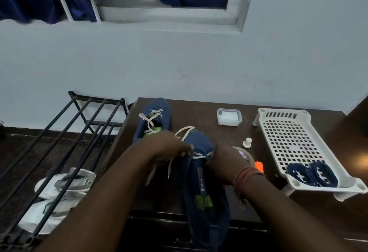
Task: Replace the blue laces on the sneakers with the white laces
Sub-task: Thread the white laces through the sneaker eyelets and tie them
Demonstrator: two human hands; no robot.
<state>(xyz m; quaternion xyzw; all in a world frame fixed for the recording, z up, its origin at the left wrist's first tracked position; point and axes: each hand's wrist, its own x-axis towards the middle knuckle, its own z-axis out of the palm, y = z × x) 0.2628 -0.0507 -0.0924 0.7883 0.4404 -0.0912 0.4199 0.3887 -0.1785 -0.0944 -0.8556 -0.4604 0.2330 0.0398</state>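
While both hands [169, 148] [225, 162] pinch white lace [201, 156], sneaker [205, 182] tongue label unreadable

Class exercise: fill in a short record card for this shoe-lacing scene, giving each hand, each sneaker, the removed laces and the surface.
Left hand: left hand pinches the white lace at the near sneaker.
Right hand: right hand grips the same lace at an eyelet.
Near sneaker: near sneaker, partly laced in white.
Far sneaker: far sneaker, white lace threaded, ends loose.
Blue laces: blue laces coiled in the white basket.
Surface: dark table.
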